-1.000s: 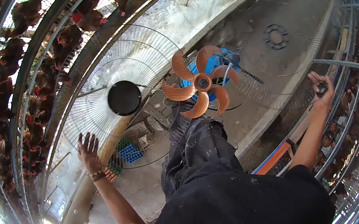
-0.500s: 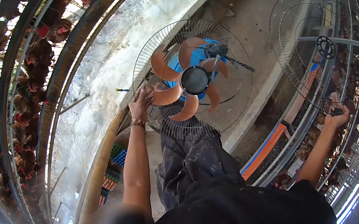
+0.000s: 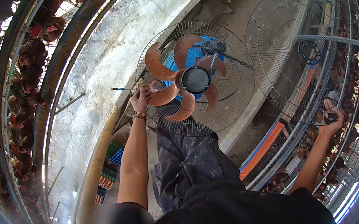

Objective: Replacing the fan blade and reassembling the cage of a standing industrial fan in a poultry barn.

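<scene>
A fan stands in front of me with orange-brown blades (image 3: 165,96) and a black round hub (image 3: 196,80), set in a wire rear grille (image 3: 245,101). My left hand (image 3: 139,100) is closed on the left rim of this grille, beside a blade. Off to the right, my right hand (image 3: 331,117) grips the lower edge of the loose front grille (image 3: 266,33), with its fingers curled round the wires. This grille has a black ring (image 3: 309,52) at its centre, and its left edge meets or overlaps the rear grille's right edge in view. Something small and dark shows at my right fingers.
Caged hens (image 3: 23,114) line the left side, and more cages (image 3: 348,69) run along the right. Stacked egg trays (image 3: 105,179) sit low at the left. A bamboo pole (image 3: 91,179) edges the pale concrete ledge (image 3: 92,74). An orange-and-blue strip (image 3: 262,150) runs beside the right cages.
The front grille has shifted left, closer to the fan, with my right hand on it. My left hand stays at the rear grille's rim. The view has moved slightly.
</scene>
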`<state>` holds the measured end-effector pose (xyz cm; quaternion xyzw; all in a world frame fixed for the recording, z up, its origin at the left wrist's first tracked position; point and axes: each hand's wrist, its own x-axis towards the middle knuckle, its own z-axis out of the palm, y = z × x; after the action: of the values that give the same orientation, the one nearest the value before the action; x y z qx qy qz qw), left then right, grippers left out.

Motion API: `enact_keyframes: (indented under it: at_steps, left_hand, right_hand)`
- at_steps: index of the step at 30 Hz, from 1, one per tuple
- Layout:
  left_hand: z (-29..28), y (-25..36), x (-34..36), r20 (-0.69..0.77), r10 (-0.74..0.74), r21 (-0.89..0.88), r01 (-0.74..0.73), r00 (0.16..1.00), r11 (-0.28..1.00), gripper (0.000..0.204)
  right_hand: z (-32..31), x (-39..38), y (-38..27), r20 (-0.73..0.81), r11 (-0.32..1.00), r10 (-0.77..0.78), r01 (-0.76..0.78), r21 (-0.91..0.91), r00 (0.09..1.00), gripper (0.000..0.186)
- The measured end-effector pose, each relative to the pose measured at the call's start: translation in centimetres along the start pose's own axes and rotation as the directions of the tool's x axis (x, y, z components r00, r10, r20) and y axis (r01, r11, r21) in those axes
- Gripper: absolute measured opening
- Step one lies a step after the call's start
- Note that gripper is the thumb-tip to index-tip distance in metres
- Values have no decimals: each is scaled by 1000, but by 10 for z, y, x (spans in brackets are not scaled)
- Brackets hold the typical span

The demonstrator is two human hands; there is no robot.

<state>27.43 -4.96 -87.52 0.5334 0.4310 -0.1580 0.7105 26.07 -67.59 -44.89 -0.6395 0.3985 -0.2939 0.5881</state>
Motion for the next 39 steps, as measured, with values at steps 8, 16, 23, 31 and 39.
enact_keyframes:
  at_steps: [8,16,23,31,39]
  left_hand:
    - [19,-29,30,-27,234,-72,-236,972,969,35]
    - [18,-36,9,31,384,116,-385,923,916,33]
    - [15,-15,-13,129,386,132,-402,913,906,36]
    - [3,-3,-21,140,361,341,-387,922,857,32]
    - [2,10,-32,78,332,538,-320,940,780,32]
  right_hand:
    - [10,14,6,135,993,-50,34,112,990,45]
    - [36,24,27,395,966,-20,-84,243,918,48]
    - [73,16,27,353,985,-63,2,172,933,48]
    - [126,-42,8,261,984,-45,-2,180,964,49]
    - [179,-73,0,262,981,-29,-23,194,965,45]
